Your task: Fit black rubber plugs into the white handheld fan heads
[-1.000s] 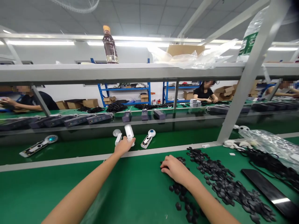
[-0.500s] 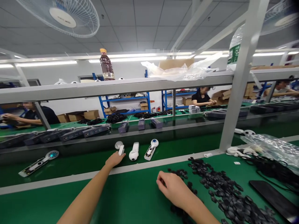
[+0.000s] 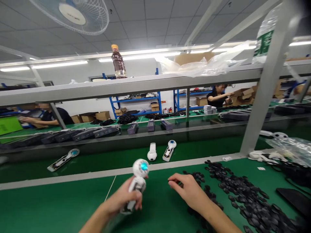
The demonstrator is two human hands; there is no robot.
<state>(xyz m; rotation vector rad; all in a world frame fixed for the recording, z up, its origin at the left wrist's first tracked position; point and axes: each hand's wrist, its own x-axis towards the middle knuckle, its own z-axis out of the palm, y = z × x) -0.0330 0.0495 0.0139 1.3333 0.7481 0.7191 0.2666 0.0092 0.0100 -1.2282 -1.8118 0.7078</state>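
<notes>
My left hand (image 3: 123,197) is wrapped round a white handheld device (image 3: 140,170) with a round head and a blue centre, its handle showing an open inside. It is raised over the green bench, head up and slightly blurred. To its right, my right hand (image 3: 190,191) has thumb and forefinger pinched; a tiny dark edge shows at the tips, apparently a small black piece. Beside and under that wrist lie loose small black pieces (image 3: 239,186). Past the bench rail rest a closed-looking white device (image 3: 152,152) and an open one (image 3: 169,150); another open device (image 3: 63,160) lies farther left.
A grey metal rail (image 3: 92,176) edges the bench, and a slanting post (image 3: 259,97) rises at right. Dark grey boxes (image 3: 94,132) line the ledge behind. Clear plastic (image 3: 291,145) and black cables (image 3: 289,171) lie at right. Other people work across the line.
My left hand has picked up the leftmost of the three grouped devices and brought it back over the bench. My right hand stays pinched near the black pieces. The view has shifted left.
</notes>
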